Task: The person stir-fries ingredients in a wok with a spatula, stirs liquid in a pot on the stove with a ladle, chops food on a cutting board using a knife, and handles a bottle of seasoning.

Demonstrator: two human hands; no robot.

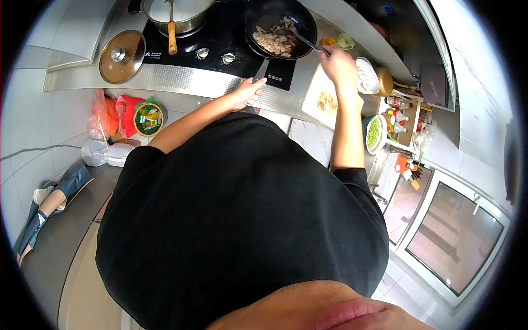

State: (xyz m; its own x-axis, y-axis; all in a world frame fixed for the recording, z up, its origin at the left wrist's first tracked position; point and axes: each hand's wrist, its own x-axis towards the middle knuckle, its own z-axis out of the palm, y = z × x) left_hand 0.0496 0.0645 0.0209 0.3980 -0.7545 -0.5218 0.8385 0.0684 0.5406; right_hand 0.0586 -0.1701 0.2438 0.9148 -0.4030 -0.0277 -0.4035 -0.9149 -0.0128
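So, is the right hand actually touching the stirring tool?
Touching. The head view shows the right hand closed around the handle of the stirring tool.

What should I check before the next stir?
1. Left hand gripping the wok handle: ok.
2. Right hand holding the stirring tool: ok.
3. Tool's working end among the pale cut food: ok.
4. Food contained within the wok: ok, no pieces seen over its rim.
5. Heat under the wok: cannot tell, no flame shows.
6. Pot covered: not ok, the glass lid lies apart from it.
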